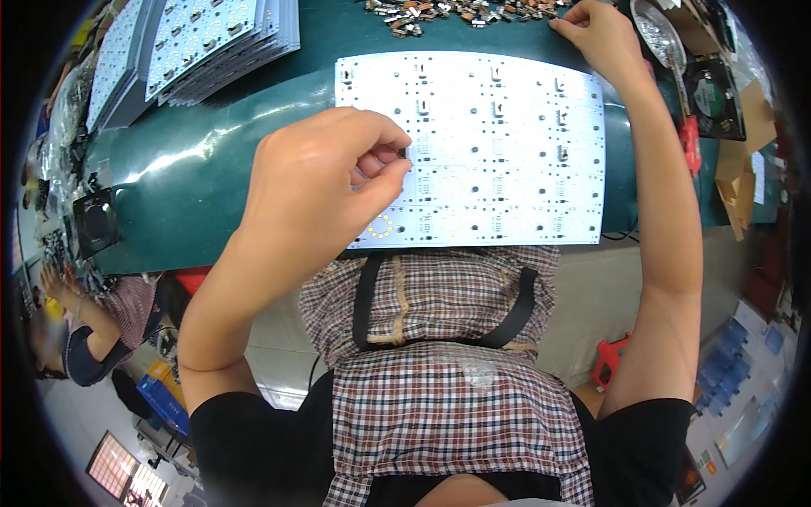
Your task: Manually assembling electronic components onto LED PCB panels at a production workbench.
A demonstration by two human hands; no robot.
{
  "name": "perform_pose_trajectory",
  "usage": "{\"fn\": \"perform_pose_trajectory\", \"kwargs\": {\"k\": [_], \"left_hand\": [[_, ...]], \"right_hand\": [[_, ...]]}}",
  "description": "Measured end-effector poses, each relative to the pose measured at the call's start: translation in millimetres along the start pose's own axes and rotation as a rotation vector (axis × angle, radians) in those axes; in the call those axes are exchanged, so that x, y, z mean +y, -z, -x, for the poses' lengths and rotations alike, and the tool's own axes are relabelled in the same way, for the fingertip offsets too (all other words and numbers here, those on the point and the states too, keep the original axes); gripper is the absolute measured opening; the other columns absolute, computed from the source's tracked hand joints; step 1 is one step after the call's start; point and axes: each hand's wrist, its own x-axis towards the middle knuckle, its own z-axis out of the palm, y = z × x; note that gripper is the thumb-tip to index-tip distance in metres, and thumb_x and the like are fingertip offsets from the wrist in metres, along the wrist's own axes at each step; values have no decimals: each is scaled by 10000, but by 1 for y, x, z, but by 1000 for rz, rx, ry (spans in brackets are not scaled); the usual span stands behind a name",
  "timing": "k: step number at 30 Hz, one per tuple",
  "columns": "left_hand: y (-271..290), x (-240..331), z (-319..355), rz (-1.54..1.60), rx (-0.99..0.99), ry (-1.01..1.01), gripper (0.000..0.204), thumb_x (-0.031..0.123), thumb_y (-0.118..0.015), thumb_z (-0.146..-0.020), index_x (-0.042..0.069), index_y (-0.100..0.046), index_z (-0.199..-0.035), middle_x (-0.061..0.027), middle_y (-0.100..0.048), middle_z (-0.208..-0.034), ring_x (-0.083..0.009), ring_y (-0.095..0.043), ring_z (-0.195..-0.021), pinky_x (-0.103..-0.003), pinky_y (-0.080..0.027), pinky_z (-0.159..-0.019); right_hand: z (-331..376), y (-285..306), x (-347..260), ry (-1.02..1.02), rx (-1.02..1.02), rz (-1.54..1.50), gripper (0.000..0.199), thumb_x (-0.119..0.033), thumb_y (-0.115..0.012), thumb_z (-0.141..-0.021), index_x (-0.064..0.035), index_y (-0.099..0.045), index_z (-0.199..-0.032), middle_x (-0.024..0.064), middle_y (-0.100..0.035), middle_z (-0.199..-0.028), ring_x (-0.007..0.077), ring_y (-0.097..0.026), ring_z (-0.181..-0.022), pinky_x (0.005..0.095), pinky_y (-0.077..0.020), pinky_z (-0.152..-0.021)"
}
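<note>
A large white circuit board (456, 190) lies flat in front of me, with rows of small dark chips and several upright slide-switch-like parts (497, 74) on its far and right areas. My left hand (325, 173) is over the board's left side, thumb and forefinger pinched on a small dark electronic part (403, 154), mostly hidden by the fingertips. Beyond the board's far edge is a loose pile of small metal-and-brown parts (460, 12). My right hand (601, 40) reaches to the pile's right end, fingertips closed together; what they hold cannot be made out.
Stacks of similar white boards (211, 42) stand at the far left of the green table (186, 186). At the right are a metal dish (659, 34), a red-handled tool (690, 144), a black tray (714, 97) and cardboard (735, 182). Another person (93, 329) works at left.
</note>
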Motion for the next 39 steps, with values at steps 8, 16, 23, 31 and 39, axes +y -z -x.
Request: {"fn": "perform_pose_trajectory", "kwargs": {"k": [8,16,23,31,39], "left_hand": [[-7,1,-5,-206,-8,-87,171,36,-805,-798,46,-772,-965,-42,-675,-826,-138,-663,-688,-264,-499,-596],[-6,0,-12,-351,-51,-121,172,74,-807,-816,56,-785,-985,-53,-671,-827,-166,-658,-677,-280,-509,-609],[-4,4,-12,-401,-49,-154,169,76,-801,-822,50,-792,-990,-58,-681,-841,-185,-656,-677,-292,-506,-604],[-7,1,-15,-499,9,-332,159,41,-801,-789,49,-779,-946,-57,-671,-802,-223,-653,-679,-328,-503,-596],[-5,-5,-17,-472,-4,-342,164,64,-816,-785,62,-770,-942,-49,-663,-815,-216,-652,-682,-322,-499,-594]], "right_hand": [[10,23,-7,78,-84,-147,150,-61,-737,-706,80,-723,-756,219,-693,-666,252,-719,-646,366,-553,-632],[57,58,-39,-41,10,-372,128,19,-687,-871,103,-722,-961,60,-696,-769,85,-604,-663,253,-476,-586],[89,77,-67,-5,86,-265,80,38,-717,-877,85,-734,-939,41,-690,-742,66,-602,-676,227,-475,-588],[107,48,-8,206,-26,-675,225,-98,-751,-937,-21,-750,-1148,55,-742,-984,121,-716,-888,237,-553,-803],[144,53,-44,181,-202,-743,239,49,-700,-892,43,-725,-1130,75,-739,-999,113,-713,-881,234,-572,-793]]}}
